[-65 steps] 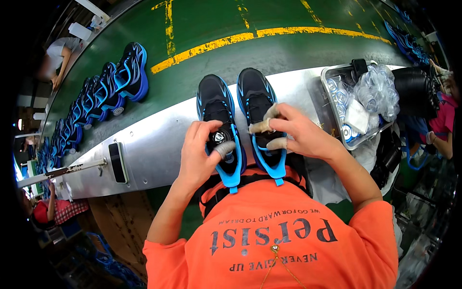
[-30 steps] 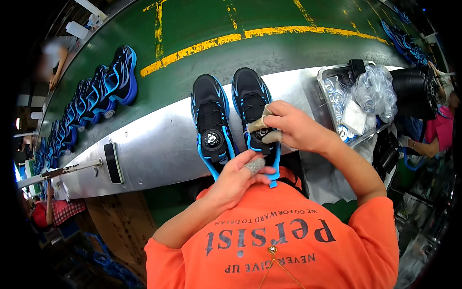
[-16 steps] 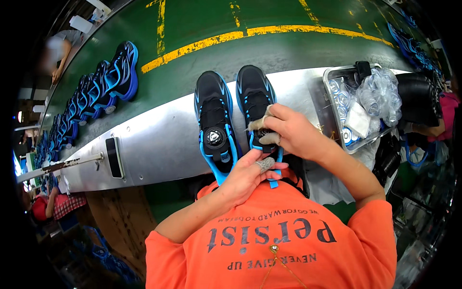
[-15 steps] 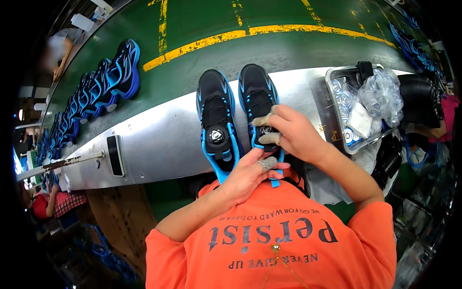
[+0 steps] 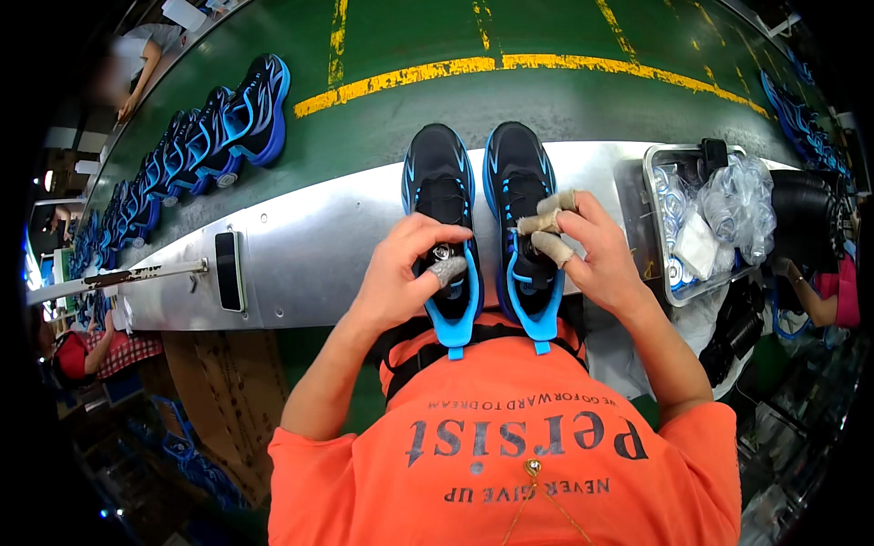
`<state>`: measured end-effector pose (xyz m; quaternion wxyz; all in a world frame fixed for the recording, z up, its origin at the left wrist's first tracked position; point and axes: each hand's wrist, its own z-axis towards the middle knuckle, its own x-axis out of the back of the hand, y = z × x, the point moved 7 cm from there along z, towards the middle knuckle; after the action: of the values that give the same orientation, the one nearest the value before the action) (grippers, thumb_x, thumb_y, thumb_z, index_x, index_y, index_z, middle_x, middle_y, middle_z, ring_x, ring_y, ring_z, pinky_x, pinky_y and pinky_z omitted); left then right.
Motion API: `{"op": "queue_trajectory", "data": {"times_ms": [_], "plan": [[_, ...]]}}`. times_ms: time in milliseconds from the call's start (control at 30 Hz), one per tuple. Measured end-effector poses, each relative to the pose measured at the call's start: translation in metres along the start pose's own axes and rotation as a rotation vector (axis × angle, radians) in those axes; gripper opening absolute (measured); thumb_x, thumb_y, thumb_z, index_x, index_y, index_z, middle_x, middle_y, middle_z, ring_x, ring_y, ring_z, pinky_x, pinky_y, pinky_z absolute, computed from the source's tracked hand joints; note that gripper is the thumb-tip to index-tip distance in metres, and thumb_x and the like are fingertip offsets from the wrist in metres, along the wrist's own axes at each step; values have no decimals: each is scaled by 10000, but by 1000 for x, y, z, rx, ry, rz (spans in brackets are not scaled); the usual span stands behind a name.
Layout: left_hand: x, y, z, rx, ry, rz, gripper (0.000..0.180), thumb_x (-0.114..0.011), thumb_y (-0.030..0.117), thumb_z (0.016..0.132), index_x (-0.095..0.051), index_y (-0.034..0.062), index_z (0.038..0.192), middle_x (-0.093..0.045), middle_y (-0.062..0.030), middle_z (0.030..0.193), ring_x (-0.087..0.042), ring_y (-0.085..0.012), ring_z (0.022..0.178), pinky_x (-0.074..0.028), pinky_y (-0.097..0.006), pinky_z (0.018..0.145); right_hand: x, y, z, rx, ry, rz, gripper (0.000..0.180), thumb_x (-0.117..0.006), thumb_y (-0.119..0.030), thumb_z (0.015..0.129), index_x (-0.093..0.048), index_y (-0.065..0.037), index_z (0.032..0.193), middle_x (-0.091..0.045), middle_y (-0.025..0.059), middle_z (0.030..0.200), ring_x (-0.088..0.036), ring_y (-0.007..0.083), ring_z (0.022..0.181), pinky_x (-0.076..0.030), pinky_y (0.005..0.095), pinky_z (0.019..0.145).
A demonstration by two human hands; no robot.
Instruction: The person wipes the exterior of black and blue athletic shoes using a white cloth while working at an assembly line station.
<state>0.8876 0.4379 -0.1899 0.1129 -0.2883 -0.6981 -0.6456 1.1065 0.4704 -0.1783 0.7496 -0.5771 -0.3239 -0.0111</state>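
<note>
Two black running shoes with blue trim lie side by side, toes pointing away from me. On the left shoe, my left hand has its thumb and forefinger closed around the round lacing dial. A grey cot covers that thumb. My right hand, with beige cots on several fingers, is curled at the right edge of the right shoe, near its tongue. Whatever those fingertips pinch, if anything, is too small to make out. Both blue heel collars face me.
The shoes rest on a metal ledge beside a green conveyor belt. A phone lies at left, near a metal bar. At right stands a clear bin of dials and plastic bags. More shoes line the belt; other people work nearby.
My left hand has left the right shoe's heel and moved onto the left shoe's dial. My right hand has drawn off the right shoe's dial toward its right edge. The view has shifted slightly.
</note>
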Motion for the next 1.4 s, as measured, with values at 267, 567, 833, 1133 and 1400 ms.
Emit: {"op": "queue_trajectory", "data": {"times_ms": [267,567,833,1133,1400], "plan": [[-3,13,4,-113,116,125,397,-760,127,779,-648,56,1154,-587,-64,949,-567,-207,971,-459,-284,783,-6,9,7,7,-45,23,140,-684,-78,865,-682,-31,997,-563,108,967,-602,271,872,-497,337,755],[-1,5,5,-218,-139,-4,395,-638,50,801,-643,65,1195,-659,-76,1141,-548,-275,1081,-424,-369,973,-40,-18,41,114,-139,118,296,-732,-102,814,-671,-52,1099,-546,105,950,-578,286,875,-490,356,758],[-45,-24,-73,738,-22,-1119,257,-503,131,1014,-576,-23,1206,-656,-197,1148,-659,-186,730,-528,-273,625,-79,-22,50,289,-347,33,335,-750,-127,771,-682,-118,1099,-504,100,891,-537,291,857,-459,388,770],[-26,-16,-56,635,-143,-923,270,-494,181,1026,-577,-33,1167,-672,-178,1081,-678,-219,892,-557,-312,674,-55,-2,48,134,-182,53,358,-778,-271,754,-676,-110,1057,-563,121,958,-586,313,915,-500,398,784],[-26,7,30,48,-195,597,389,-693,380,848,-589,18,946,-649,-171,860,-632,-377,776,-499,-448,671,-49,5,32,165,-313,-90,521,-720,-122,829,-561,-112,1325,-477,209,1359,-493,413,1189,-426,445,1008]]}}
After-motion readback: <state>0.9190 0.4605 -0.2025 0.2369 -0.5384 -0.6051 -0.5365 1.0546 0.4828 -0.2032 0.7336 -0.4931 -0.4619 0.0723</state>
